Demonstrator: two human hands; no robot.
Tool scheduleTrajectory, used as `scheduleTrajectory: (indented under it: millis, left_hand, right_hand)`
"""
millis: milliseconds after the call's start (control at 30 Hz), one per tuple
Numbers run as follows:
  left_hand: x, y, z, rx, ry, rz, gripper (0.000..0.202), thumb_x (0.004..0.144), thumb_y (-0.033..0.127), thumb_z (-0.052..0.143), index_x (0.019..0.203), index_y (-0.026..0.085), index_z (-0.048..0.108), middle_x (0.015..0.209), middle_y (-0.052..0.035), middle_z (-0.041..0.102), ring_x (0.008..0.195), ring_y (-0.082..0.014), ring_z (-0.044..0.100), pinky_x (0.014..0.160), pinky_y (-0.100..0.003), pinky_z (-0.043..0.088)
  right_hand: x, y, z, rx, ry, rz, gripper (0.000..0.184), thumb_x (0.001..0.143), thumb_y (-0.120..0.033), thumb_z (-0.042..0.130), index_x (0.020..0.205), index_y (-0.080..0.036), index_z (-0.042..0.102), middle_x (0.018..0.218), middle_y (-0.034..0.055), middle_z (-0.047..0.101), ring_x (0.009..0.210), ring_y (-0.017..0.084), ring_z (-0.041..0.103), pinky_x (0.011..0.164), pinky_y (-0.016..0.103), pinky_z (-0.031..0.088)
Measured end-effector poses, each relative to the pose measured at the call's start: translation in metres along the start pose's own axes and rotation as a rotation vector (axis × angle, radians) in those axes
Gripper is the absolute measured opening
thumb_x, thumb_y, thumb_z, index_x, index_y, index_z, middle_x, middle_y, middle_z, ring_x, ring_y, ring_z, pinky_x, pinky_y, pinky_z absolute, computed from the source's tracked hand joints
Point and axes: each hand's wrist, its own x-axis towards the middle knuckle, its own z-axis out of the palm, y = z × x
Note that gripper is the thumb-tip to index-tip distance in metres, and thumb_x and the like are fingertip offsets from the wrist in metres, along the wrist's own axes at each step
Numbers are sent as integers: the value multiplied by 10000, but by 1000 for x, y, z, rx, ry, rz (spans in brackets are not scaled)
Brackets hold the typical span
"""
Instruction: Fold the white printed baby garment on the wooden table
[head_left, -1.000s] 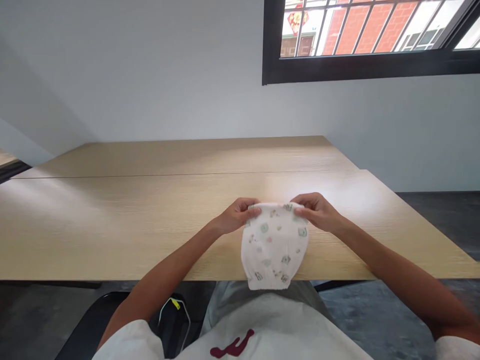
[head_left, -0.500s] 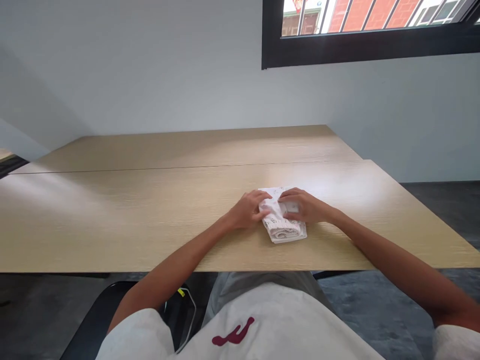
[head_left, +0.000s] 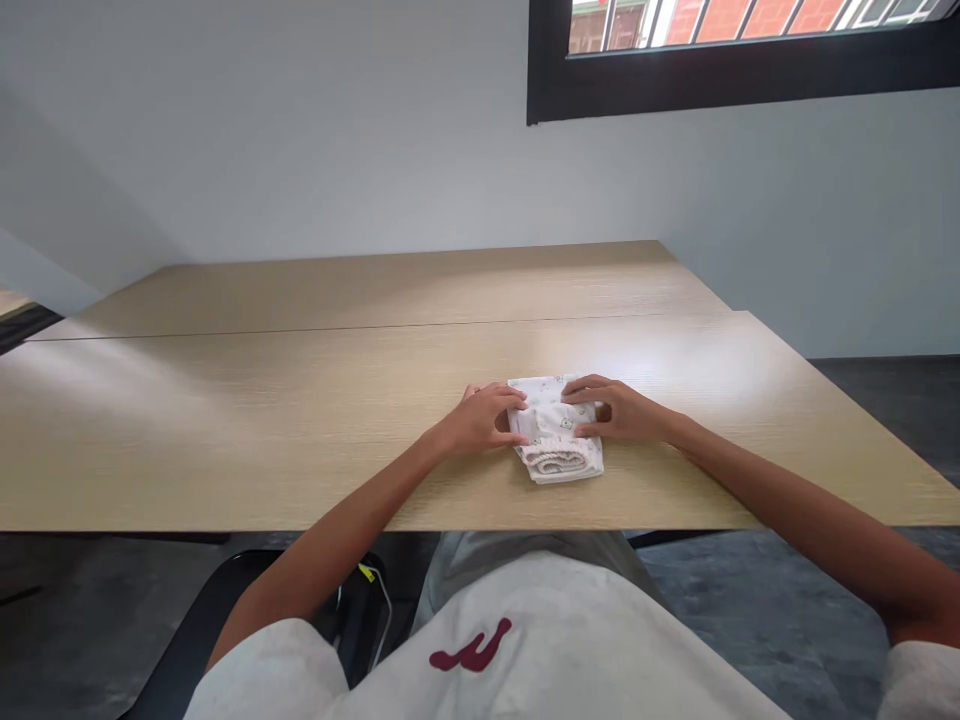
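Pale wood-grain bench (head_left: 225, 430), matte, spans mid-frame. Small folded cloth (head_left: 556, 440), white soft knit with tiny prints, lies centre-right. Left hand (head_left: 484, 420) and right hand (head_left: 619, 412) flank it, fingers flat, pressing its edges, not gripping.

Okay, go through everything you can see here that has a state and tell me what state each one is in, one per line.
Patterned cloth: folded into a small bundle, lying flat on the table.
Left hand: fingers resting on the cloth's left side.
Right hand: fingers pressing on the cloth's right side.
Table: wooden top, bearing only the cloth and the hands.
Window: too little in view to tell whether it is open.
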Motion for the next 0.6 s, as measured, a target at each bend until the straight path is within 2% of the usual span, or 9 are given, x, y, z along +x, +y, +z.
scheduleTrajectory:
  millis: [67,133,233,300,333,400,467,533,600]
  left_hand:
    - [-1,4,0,-41,36,20,340,793,470,726,1018,219,686,1226,-93,662,1232,-318,528,1074,-522,318]
    - [-2,9,-3,-166,40,30,203,803,371,703,889,195,651,1021,-69,691,1052,-268,598,992,-462,400]
    - [-2,18,-15,-617,16,13,260,815,399,679,825,181,537,824,-22,622,792,-174,599,770,-321,486]
    - [-3,20,-22,-898,60,-37,337,839,476,655,882,188,485,831,-11,596,735,-143,594,684,-270,488]
    - [-3,20,-25,-956,97,-73,351,855,499,634,920,193,476,862,-16,599,743,-141,604,678,-265,494]
    - [-2,13,-28,-845,177,-147,335,882,493,602,1014,204,495,994,-48,613,844,-166,629,738,-297,519]
    - [-2,2,-27,-521,290,-201,319,884,443,598,1090,207,537,1147,-88,598,1034,-224,606,882,-382,513]
    - [-1,-10,-24,-227,393,-211,302,896,390,568,1126,194,571,1213,-111,584,1164,-264,546,1011,-454,452]
    - [-1,-17,-22,-153,392,-170,292,921,372,518,1135,186,587,1211,-109,600,1178,-263,543,1023,-449,446]
  right_hand:
    - [0,-7,-1,23,-8,-19,338,844,-482,699,1057,-223,746,1120,116,701,1021,262,661,928,426,538]
    - [1,-19,-3,79,-15,-3,273,866,-459,676,984,-223,748,971,89,729,889,237,675,856,402,549]
    - [1,-40,-8,355,18,149,318,884,-496,644,957,-195,716,819,62,716,698,190,649,617,307,530]
    - [3,-49,-11,553,72,273,379,889,-541,621,1008,-188,691,825,57,709,689,179,645,577,281,515]
    - [4,-51,-12,612,118,325,402,893,-558,607,1050,-194,678,876,61,711,737,183,655,614,285,531]
    - [7,-46,-11,625,255,400,430,898,-582,585,1109,-214,650,1028,74,696,898,202,661,759,325,556]
    - [9,-32,-9,546,400,456,438,893,-599,574,1102,-219,636,1124,86,660,1022,222,630,876,381,542]
    - [8,-15,-8,435,482,496,428,882,-598,580,1057,-211,637,1121,92,645,1034,234,612,902,425,530]
    - [7,-2,-8,322,483,492,398,879,-576,586,1015,-206,643,1060,91,654,983,236,613,865,440,535]
